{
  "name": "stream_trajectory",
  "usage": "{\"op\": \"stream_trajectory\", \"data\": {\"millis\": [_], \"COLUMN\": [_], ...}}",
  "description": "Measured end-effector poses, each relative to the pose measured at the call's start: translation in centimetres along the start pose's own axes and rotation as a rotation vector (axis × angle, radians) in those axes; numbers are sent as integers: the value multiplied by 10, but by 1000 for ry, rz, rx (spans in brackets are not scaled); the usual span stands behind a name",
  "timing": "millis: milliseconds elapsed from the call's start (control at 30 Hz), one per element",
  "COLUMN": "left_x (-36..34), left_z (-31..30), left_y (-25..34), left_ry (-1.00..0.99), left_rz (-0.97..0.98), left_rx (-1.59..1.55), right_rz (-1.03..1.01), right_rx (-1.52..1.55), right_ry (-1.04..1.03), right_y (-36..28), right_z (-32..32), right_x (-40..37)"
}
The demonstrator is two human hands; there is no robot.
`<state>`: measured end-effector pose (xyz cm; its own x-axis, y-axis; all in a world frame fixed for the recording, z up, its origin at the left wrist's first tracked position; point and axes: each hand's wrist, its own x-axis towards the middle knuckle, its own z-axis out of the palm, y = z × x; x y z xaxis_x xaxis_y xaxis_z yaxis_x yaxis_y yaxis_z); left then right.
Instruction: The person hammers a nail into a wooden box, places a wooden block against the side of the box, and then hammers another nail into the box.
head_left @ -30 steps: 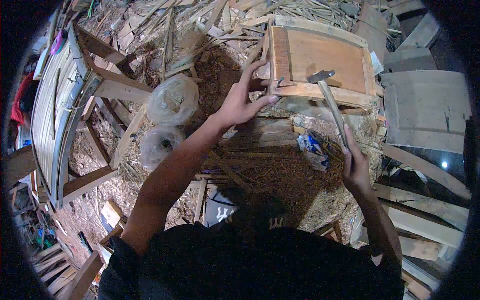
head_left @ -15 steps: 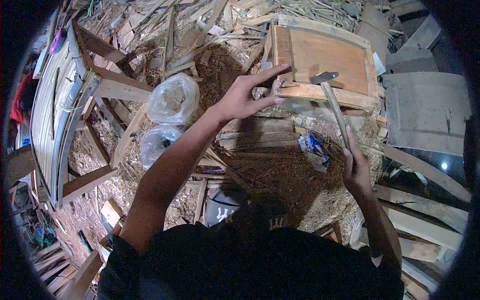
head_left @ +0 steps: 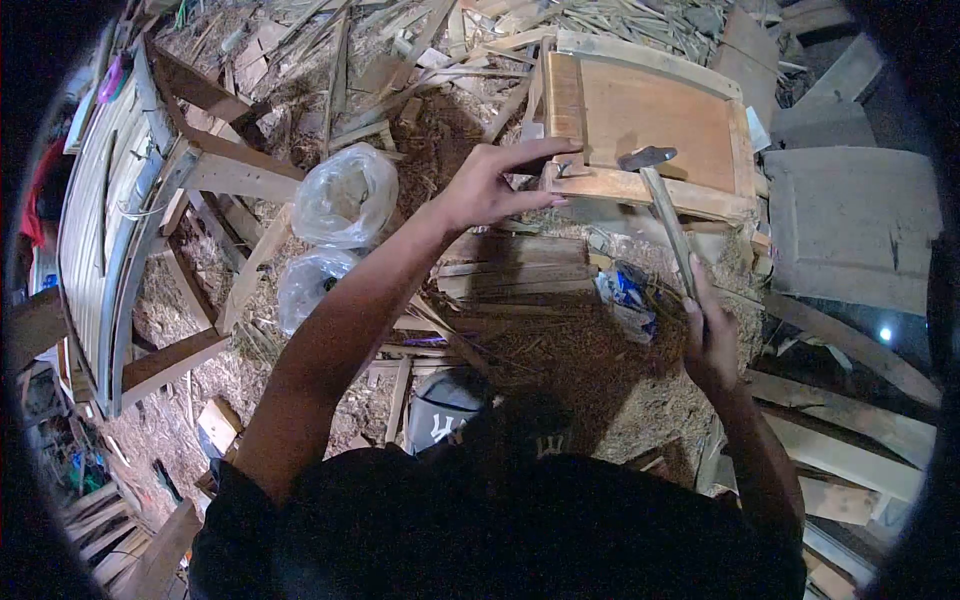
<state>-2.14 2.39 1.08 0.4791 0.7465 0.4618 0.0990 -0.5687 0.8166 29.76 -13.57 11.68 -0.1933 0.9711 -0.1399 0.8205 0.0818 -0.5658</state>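
Observation:
My left hand (head_left: 492, 182) is at the near left corner of a wooden panel frame (head_left: 660, 105), thumb and index finger spread on either side of the corner. A small nail-like piece seems to stand on the frame's edge by the fingertips; whether the hand touches it is unclear. My right hand (head_left: 711, 335) grips the wooden handle of a hammer (head_left: 668, 215). The hammer's dark metal head is over the frame's near rail, right of my left hand.
Two clear plastic bags (head_left: 345, 195) lie left of my left forearm. A curved slatted wooden frame (head_left: 105, 220) stands at the left. Planks (head_left: 850, 455) and a grey curved panel (head_left: 850, 225) are at the right. Wood scraps and shavings cover the ground.
My left index finger and thumb are drawn slightly closer together at the frame's corner. The hammer head has shifted very slightly; my right hand keeps its hold.

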Motion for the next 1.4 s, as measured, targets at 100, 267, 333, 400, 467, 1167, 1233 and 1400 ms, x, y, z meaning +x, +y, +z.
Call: {"op": "stream_trajectory", "data": {"millis": [100,267,333,400,467,1167,1233,1400], "left_x": [-2,-7,-6,-6,-7,-6,-10,-4], "left_z": [0,-1,-1,1,2,3,2,4], "left_y": [1,1,3,2,-1,0,-1,3], "left_ry": [1,-57,-63,-71,22,26,7,31], "left_rz": [-45,-98,-124,-146,-36,-7,-41,3], "left_rx": [-46,-40,-59,-81,-34,-17,-14,-45], "right_rz": [21,-52,-88,-174,-180,-187,-153,-220], "right_rx": [-29,-37,-21,9,4,12,-10,-39], "right_ry": [-21,-12,20,11,-86,32,-89,-51], "right_y": [-7,-32,-52,-65,-63,-46,-62,-75], "right_z": [-11,-36,-42,-46,-56,-59,-60,-72], "right_x": [2,3,8,13,16,8,16,23]}}
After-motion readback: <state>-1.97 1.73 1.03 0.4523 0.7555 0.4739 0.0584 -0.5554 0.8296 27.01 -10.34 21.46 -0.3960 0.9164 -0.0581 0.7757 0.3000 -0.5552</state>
